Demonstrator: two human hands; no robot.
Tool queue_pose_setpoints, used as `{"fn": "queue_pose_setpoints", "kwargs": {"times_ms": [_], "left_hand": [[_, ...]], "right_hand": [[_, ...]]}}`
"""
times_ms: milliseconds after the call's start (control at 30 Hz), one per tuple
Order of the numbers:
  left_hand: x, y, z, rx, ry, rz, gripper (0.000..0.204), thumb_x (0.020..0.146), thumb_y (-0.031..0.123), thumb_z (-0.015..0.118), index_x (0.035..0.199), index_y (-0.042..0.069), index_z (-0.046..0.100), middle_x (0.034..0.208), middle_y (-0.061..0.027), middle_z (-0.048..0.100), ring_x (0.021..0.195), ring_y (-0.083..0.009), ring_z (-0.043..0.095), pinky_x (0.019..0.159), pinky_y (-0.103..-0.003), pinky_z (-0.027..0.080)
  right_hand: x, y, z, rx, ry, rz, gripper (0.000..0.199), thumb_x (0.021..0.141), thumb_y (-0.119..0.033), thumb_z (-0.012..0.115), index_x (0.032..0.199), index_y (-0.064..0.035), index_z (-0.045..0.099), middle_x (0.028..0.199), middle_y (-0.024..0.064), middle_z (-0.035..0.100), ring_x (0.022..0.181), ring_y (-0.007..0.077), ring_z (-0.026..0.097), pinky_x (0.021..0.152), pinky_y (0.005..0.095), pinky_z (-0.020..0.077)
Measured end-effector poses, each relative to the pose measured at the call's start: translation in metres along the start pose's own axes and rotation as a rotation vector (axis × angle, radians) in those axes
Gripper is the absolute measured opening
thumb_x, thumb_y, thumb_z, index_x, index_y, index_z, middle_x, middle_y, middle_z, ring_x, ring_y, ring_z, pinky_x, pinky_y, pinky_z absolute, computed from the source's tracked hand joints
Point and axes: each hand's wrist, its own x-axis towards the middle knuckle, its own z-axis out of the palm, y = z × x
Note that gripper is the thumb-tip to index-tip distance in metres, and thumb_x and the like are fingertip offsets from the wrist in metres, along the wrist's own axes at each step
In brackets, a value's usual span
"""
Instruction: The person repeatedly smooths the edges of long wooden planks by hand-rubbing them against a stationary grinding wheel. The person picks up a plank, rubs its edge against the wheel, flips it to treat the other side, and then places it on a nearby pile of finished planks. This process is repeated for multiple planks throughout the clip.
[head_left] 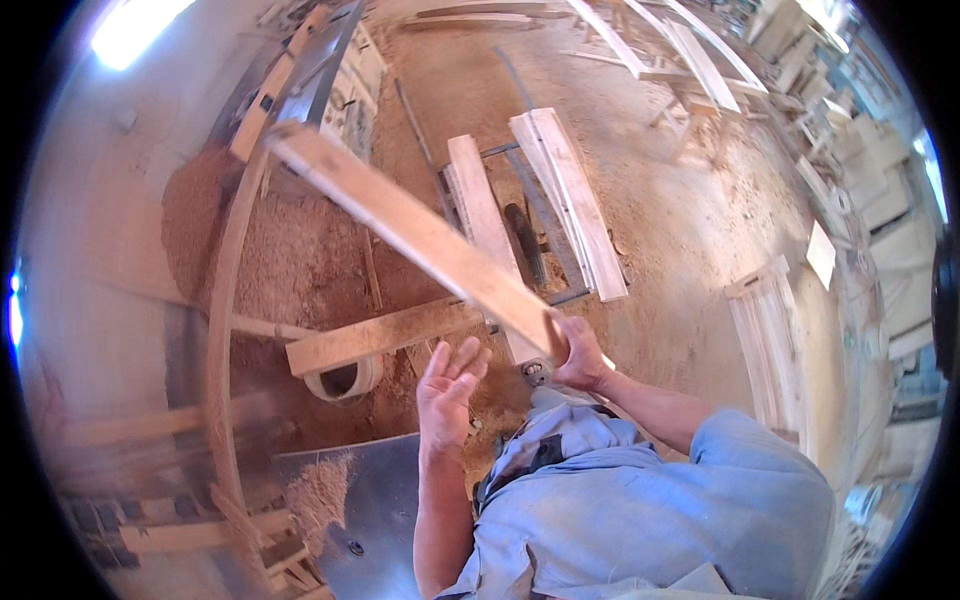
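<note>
A long wooden board [400,220] slants across the middle, its far end up at the left near the machine table. My right hand [579,354] grips the board's near end, the fingers wrapped round it. To the left of that end, my left hand [452,392] is raised with its palm up and fingers apart, touching nothing. Beyond the left hand lies a shorter wooden beam [370,335], partly hidden behind the long board. Further off, more planks [575,205] lie on a metal-framed cart [570,297].
A dark metal surface [385,500] with a heap of sawdust [318,498] is at my lower left. A white round bucket-like thing [345,382] sits under the beam. Stacked boards [768,340] stand at the right. Trestles with long boards [690,60] are at the back right.
</note>
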Motion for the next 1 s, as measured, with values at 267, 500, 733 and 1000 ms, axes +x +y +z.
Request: {"fn": "queue_pose_setpoints", "kwargs": {"times_ms": [267,500,733,1000], "left_hand": [[-0.059,-0.038,-0.069,0.145,0.237,-0.141,0.079,0.09,-0.01,0.053,0.16,-0.008,0.016,0.146,-0.0306,0.053,0.129,-0.0422,0.06,0.111,-0.048,0.049],[-0.161,-0.109,-0.145,0.13,0.524,-0.246,0.073,0.091,-0.008,0.055,0.157,-0.008,0.026,0.135,-0.023,0.059,0.114,-0.0352,0.067,0.099,-0.041,0.056],[-0.205,-0.144,-0.13,0.039,0.818,-0.33,0.073,0.091,-0.01,0.056,0.158,-0.008,0.025,0.132,-0.0241,0.062,0.107,-0.0348,0.071,0.09,-0.039,0.058],[-0.219,-0.152,-0.078,0.27,0.998,-0.415,0.077,0.089,-0.014,0.062,0.157,-0.012,0.025,0.13,-0.0269,0.064,0.106,-0.0321,0.072,0.089,-0.036,0.058]], "right_hand": [[-0.044,0.05,-0.043,-0.081,0.354,0.438,0.105,0.059,-0.019,0.08,0.155,-0.0092,0.041,0.123,0.0274,0.058,0.119,0.0441,0.058,0.104,0.0491,0.0487],[-0.008,0.075,-0.073,-0.047,0.377,0.651,0.109,0.058,-0.02,0.079,0.158,-0.0095,0.036,0.125,0.0276,0.059,0.121,0.0443,0.058,0.105,0.049,0.0476],[0.133,0.115,-0.075,-0.35,0.408,0.705,0.111,0.066,-0.028,0.078,0.163,-0.013,0.025,0.143,0.0302,0.049,0.137,0.0454,0.045,0.118,0.0541,0.0318],[0.169,0.2,-0.006,-0.576,-0.054,0.873,0.11,0.077,-0.034,0.082,0.165,-0.013,0.019,0.164,0.031,0.02,0.149,0.0482,0.028,0.123,0.0571,0.0226]]}}
